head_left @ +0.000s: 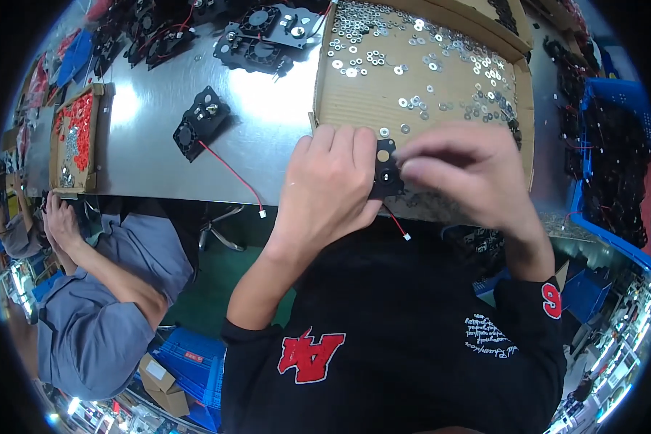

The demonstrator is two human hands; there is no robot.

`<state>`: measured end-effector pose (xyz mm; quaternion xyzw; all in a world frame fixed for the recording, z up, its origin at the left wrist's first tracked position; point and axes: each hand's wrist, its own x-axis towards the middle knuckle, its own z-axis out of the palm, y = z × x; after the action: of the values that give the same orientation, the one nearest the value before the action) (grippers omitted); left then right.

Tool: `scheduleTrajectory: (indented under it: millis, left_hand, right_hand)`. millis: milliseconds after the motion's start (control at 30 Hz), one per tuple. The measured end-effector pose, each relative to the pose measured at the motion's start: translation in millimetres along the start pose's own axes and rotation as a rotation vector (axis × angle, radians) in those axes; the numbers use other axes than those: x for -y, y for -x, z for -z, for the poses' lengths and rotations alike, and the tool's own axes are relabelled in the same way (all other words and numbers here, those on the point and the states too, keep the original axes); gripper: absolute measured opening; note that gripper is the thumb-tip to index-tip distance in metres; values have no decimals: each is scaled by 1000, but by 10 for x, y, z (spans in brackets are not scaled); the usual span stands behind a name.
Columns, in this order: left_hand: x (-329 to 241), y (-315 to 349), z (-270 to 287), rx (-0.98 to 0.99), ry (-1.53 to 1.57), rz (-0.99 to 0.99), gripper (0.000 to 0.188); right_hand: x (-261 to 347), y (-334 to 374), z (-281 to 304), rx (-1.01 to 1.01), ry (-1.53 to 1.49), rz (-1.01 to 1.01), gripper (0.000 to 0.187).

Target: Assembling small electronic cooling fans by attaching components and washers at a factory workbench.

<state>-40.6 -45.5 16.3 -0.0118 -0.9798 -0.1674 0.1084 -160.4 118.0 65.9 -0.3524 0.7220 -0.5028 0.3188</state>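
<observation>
My left hand [333, 177] is closed round a black fan bracket [385, 168] at the table's front edge, its fingers covering most of the part. From the bracket a thin red wire with a white connector [406, 236] hangs down over the edge. Just right of it, my right hand [474, 170] is pinched, thumb and fingertips together and slightly blurred; anything between them is too small to make out. Beyond both hands lies a cardboard tray [372, 108] of loose metal washers [412, 103]. A similar black fan unit [199, 123] rests to the left, its red wire trailing toward my left wrist.
More fan units [260, 40] lie at the back of the metal table [148, 163]. A small box [94, 137] of red parts and washers stands at left, near a co-worker's hand [64, 220]. Blue crates [618, 90] hold dark parts on the right. Pliers [220, 230] hang below the edge.
</observation>
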Motion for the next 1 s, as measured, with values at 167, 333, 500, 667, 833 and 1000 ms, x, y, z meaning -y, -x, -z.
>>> scheduleTrajectory:
  millis: [167,333,500,667,833,1000]
  left_hand:
    - [-37,-28,39,55,-43,5,50]
    - [-33,30,27,61,-22,46,49]
    - [-66,22,-39,41,-99,65,48]
    - [-73,15,-38,29,-87,60,48]
    - [-48,15,-72,-25,-109,7,34]
    - [-51,10,-113,-62,-129,1,25]
  right_hand:
    - [-83,60,-121,11,-16,-17,15]
    - [-67,37,-253,-19,-135,-128,13]
    - [-71,56,-249,-73,59,-111,12]
    - [-73,61,-225,-77,-6,-138,12]
    - [-192,149,-299,-145,203,0,15]
    - [-368,201,-396,-287,528,481,21]
